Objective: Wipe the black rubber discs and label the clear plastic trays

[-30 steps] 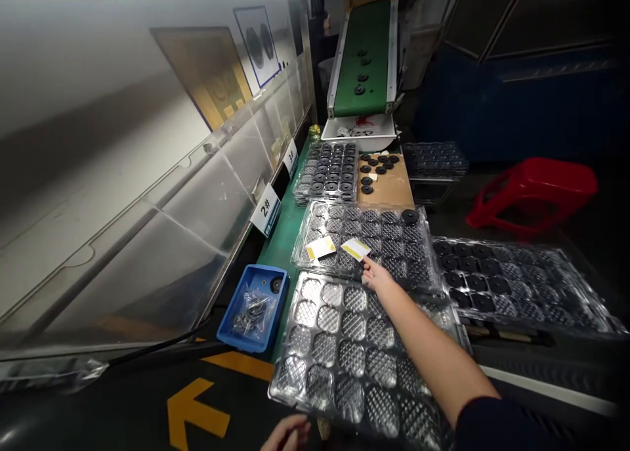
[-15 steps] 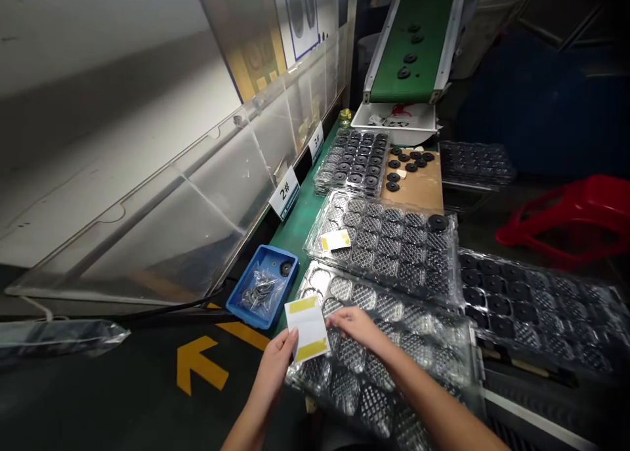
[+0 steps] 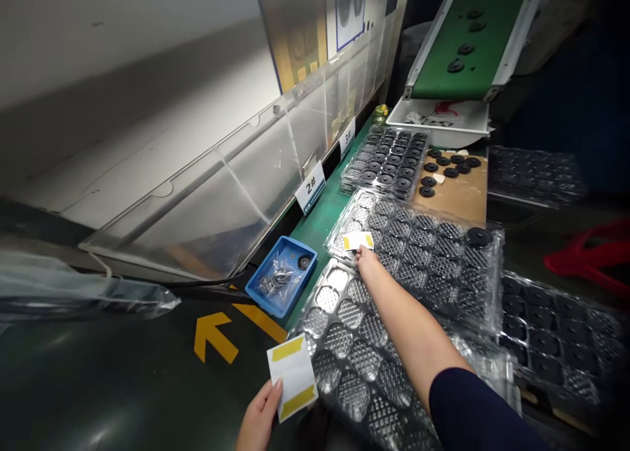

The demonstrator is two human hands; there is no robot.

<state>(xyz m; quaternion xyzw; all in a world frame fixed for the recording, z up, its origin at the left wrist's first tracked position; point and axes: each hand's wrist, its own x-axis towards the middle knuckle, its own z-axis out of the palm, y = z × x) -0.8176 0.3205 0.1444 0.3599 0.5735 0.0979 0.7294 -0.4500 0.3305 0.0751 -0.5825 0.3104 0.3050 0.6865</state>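
Note:
My left hand pinches a white card with two yellow strips between thumb and fingers, beside the near clear plastic tray. My right hand reaches forward, its fingers closed at the lower edge of a smaller white card with yellow ends. That smaller card lies on the left part of the middle clear tray. One black round part sits in this tray's far right corner.
A blue bin with a bagged bundle stands left of the trays. Behind are a tray of black parts, a brown board with loose parts, a white tray and a green conveyor. A red stool is at right.
My right hand has moved forward from beside the larger card to the smaller card. My left hand has moved down and left with the larger card. The view has shifted, too.

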